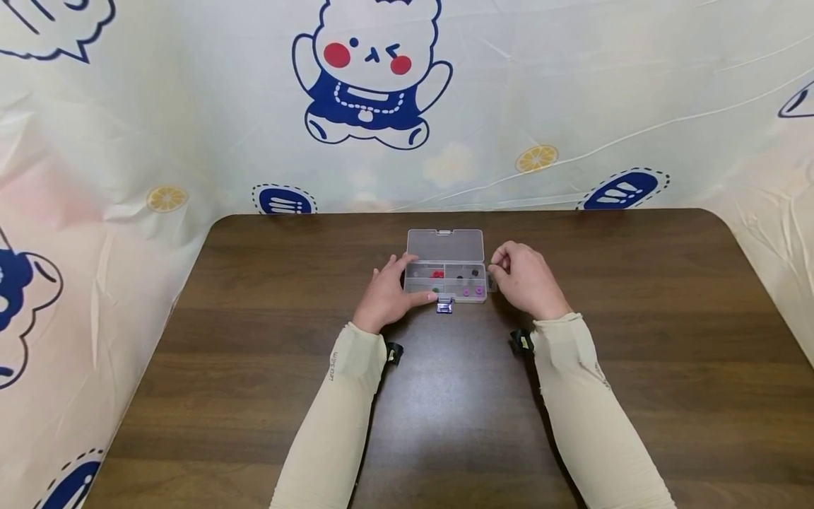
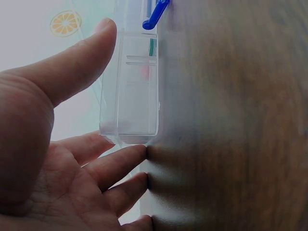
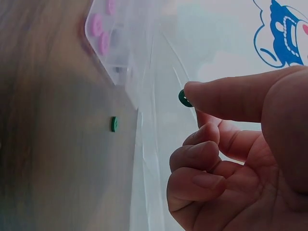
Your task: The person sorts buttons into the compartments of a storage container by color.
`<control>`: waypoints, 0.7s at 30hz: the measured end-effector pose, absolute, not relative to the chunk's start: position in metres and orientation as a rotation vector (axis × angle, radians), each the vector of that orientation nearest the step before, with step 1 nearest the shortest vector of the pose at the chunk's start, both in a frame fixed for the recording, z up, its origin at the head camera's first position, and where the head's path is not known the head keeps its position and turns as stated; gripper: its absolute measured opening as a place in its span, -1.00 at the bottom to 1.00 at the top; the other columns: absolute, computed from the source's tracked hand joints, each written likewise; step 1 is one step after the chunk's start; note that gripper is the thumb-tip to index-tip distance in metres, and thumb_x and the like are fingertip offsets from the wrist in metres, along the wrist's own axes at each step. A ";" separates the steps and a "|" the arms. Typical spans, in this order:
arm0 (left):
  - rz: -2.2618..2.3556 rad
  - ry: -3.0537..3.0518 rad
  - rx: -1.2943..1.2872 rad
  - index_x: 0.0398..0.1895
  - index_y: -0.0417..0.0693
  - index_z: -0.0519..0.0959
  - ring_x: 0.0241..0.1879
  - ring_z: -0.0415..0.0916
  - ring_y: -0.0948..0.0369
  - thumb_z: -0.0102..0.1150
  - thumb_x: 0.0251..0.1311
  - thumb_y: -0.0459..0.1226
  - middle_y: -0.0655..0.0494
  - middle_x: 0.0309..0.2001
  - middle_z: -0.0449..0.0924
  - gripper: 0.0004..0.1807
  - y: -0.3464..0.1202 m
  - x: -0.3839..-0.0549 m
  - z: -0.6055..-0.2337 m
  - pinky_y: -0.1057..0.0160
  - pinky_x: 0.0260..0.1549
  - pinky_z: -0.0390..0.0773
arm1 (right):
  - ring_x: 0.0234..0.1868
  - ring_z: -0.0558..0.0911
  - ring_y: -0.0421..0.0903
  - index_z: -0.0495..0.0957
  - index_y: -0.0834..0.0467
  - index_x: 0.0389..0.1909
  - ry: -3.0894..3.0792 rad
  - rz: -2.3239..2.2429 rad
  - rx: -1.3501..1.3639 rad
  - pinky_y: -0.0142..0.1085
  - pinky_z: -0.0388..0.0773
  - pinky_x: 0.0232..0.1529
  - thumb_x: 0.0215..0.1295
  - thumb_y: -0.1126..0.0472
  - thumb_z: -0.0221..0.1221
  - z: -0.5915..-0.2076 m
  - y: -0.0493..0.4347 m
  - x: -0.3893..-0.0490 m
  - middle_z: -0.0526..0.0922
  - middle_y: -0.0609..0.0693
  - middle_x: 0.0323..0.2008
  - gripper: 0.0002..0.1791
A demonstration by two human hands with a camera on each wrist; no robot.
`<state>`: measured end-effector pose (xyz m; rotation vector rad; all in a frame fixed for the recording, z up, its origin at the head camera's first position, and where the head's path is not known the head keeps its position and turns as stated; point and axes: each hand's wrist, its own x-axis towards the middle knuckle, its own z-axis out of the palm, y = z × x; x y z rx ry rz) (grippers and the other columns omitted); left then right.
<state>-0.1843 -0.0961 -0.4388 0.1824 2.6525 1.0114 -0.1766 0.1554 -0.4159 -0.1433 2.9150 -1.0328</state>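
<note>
A clear compartment box (image 1: 425, 283) stands on the table with its transparent lid (image 1: 445, 246) flipped back. My left hand (image 1: 386, 295) is spread at the box's left side, the thumb along the front edge and the index finger by the back corner. Just right of the box, my right hand (image 1: 529, 281) pinches a small green button (image 3: 183, 98) between thumb and index finger, its other fingers curled in. Red buttons (image 1: 437, 274), dark buttons (image 1: 475, 272) and purple buttons (image 1: 478, 290) lie in separate compartments.
Another green button (image 3: 114, 124) lies on the wooden table (image 1: 254, 396) beside the box's right end. A blue latch (image 1: 444, 307) hangs from the box's front. Behind the table's far edge is a patterned curtain (image 1: 483, 106).
</note>
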 end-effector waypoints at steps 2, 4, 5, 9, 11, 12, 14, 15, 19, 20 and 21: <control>1.009 2.653 0.183 0.50 0.10 0.28 0.58 -0.15 0.07 0.46 0.12 0.04 0.03 0.56 0.09 -0.11 -0.097 -0.184 -0.439 -0.04 0.53 -0.23 | -0.24 0.47 0.07 0.54 0.23 -0.22 2.915 -1.029 -0.155 -0.13 0.42 -0.20 0.42 0.29 0.15 -0.417 0.153 -0.176 0.51 0.12 -0.31 -0.93; 1.007 2.656 0.182 0.50 0.10 0.28 0.58 -0.14 0.07 0.46 0.12 0.03 0.03 0.56 0.10 -0.10 -0.097 -0.184 -0.440 -0.03 0.53 -0.23 | -0.24 0.47 0.07 0.54 0.23 -0.22 2.915 -1.030 -0.162 -0.14 0.41 -0.20 0.41 0.29 0.15 -0.417 0.151 -0.176 0.51 0.12 -0.32 -0.93; 1.007 2.656 0.182 0.50 0.10 0.28 0.58 -0.15 0.07 0.46 0.12 0.03 0.03 0.56 0.10 -0.11 -0.097 -0.184 -0.440 -0.03 0.53 -0.23 | -0.24 0.46 0.06 0.54 0.23 -0.22 2.913 -1.030 -0.163 -0.14 0.41 -0.20 0.41 0.29 0.15 -0.417 0.150 -0.175 0.50 0.11 -0.32 -0.94; 1.006 2.656 0.188 0.50 0.08 0.28 0.58 -0.14 0.06 0.46 0.13 0.03 0.02 0.56 0.10 -0.11 -0.097 -0.184 -0.440 -0.03 0.53 -0.22 | -0.25 0.46 0.06 0.55 0.23 -0.22 2.913 -1.031 -0.182 -0.14 0.41 -0.21 0.40 0.30 0.16 -0.417 0.145 -0.174 0.50 0.11 -0.33 -0.94; 1.007 2.659 0.189 0.50 0.07 0.29 0.58 -0.13 0.06 0.46 0.13 0.03 0.02 0.56 0.11 -0.11 -0.097 -0.184 -0.440 -0.04 0.53 -0.22 | -0.25 0.46 0.05 0.55 0.23 -0.22 2.910 -1.035 -0.194 -0.15 0.41 -0.21 0.40 0.30 0.17 -0.417 0.141 -0.174 0.51 0.11 -0.32 -0.94; 1.008 2.661 0.190 0.50 0.07 0.29 0.58 -0.13 0.05 0.46 0.13 0.03 0.02 0.56 0.11 -0.11 -0.097 -0.185 -0.440 -0.03 0.53 -0.22 | -0.25 0.46 0.05 0.55 0.23 -0.23 2.909 -1.036 -0.201 -0.15 0.42 -0.21 0.39 0.30 0.17 -0.416 0.140 -0.174 0.51 0.11 -0.32 -0.94; 1.008 2.663 0.189 0.49 0.07 0.30 0.58 -0.12 0.05 0.46 0.12 0.04 0.01 0.55 0.12 -0.11 -0.096 -0.185 -0.439 -0.03 0.53 -0.21 | -0.25 0.46 0.05 0.55 0.23 -0.24 2.908 -1.036 -0.217 -0.15 0.42 -0.21 0.39 0.30 0.18 -0.415 0.136 -0.174 0.50 0.10 -0.32 -0.95; 1.009 2.663 0.187 0.49 0.07 0.30 0.58 -0.12 0.05 0.46 0.12 0.04 0.01 0.55 0.12 -0.11 -0.096 -0.185 -0.439 -0.03 0.53 -0.21 | -0.24 0.46 0.05 0.55 0.23 -0.24 2.907 -1.036 -0.225 -0.15 0.42 -0.20 0.39 0.30 0.18 -0.414 0.134 -0.174 0.50 0.10 -0.32 -0.95; 1.008 2.665 0.184 0.49 0.08 0.30 0.57 -0.12 0.05 0.46 0.12 0.04 0.01 0.55 0.12 -0.11 -0.096 -0.185 -0.438 -0.03 0.53 -0.20 | -0.24 0.47 0.05 0.55 0.24 -0.22 2.897 -1.035 -0.241 -0.14 0.44 -0.20 0.39 0.30 0.18 -0.413 0.128 -0.173 0.50 0.10 -0.31 -0.94; 1.008 2.666 0.187 0.49 0.08 0.30 0.57 -0.11 0.04 0.46 0.12 0.04 0.00 0.55 0.12 -0.11 -0.096 -0.185 -0.438 -0.03 0.53 -0.20 | -0.24 0.47 0.04 0.55 0.24 -0.21 2.894 -1.035 -0.244 -0.14 0.44 -0.20 0.40 0.30 0.18 -0.413 0.127 -0.173 0.50 0.10 -0.30 -0.93; 1.009 2.667 0.192 0.49 0.07 0.30 0.57 -0.11 0.04 0.46 0.12 0.04 0.00 0.55 0.13 -0.11 -0.096 -0.185 -0.438 -0.04 0.53 -0.21 | -0.24 0.47 0.04 0.55 0.24 -0.21 2.891 -1.034 -0.245 -0.14 0.44 -0.21 0.40 0.30 0.18 -0.413 0.126 -0.173 0.50 0.10 -0.30 -0.93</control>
